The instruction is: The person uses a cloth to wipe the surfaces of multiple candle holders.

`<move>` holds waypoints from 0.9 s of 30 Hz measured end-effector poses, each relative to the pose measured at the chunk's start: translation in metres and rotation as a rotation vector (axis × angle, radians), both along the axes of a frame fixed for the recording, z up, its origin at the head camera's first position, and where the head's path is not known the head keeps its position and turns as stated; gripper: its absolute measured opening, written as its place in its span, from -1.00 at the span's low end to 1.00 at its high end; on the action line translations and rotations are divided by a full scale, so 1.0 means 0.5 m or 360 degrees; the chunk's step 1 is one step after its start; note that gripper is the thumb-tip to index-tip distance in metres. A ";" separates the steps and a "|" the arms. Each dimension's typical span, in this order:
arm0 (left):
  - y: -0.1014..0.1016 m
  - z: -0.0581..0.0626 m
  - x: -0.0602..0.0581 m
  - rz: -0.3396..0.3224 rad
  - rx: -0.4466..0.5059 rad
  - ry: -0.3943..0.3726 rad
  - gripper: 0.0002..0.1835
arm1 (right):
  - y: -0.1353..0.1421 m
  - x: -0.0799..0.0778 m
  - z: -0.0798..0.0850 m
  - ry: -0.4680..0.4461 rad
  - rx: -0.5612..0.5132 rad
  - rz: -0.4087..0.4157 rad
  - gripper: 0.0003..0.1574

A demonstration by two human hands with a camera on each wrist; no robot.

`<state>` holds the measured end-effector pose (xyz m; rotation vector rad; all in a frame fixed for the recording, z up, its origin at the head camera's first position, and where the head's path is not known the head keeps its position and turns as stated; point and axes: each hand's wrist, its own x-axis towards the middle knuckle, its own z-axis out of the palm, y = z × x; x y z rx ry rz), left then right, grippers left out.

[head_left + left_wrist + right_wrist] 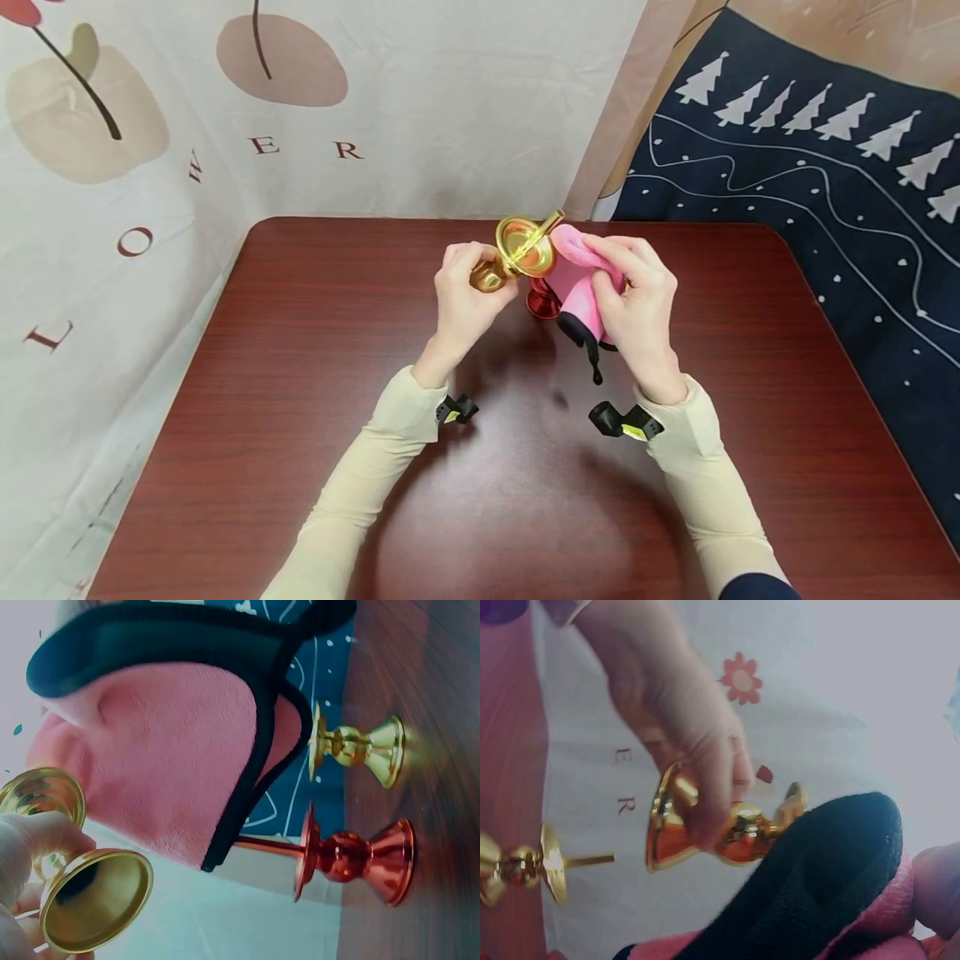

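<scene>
My left hand (468, 292) grips a shiny gold candlestick (491, 275) by its lower part, tilted, with its round dish and central rod toward the cloth. In the left wrist view its hollow flared base (97, 900) faces the camera. Beside it, my right hand (637, 292) pinches a soft pink cloth piece (577, 279) with black edging, from which a black loop end dangles. Behind the cloth a red candlestick (390, 862) stands upright on the table, its rod partly hidden. A second gold candlestick (386, 750) stands near it, hidden by the cloth in the head view.
The dark red-brown wooden table (300, 392) extends on all sides of the hands. A pale printed curtain (450, 108) hangs behind it, and a navy cloth with white trees (795, 200) hangs at the right. Small black cameras (626, 419) sit on both wrists.
</scene>
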<state>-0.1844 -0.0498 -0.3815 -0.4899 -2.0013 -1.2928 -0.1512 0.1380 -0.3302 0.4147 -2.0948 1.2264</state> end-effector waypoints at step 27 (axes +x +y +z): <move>0.003 0.018 0.010 -0.0181 0.0025 -0.0024 -0.72 | -0.014 -0.028 0.022 0.0309 0.0560 -0.0057 -0.66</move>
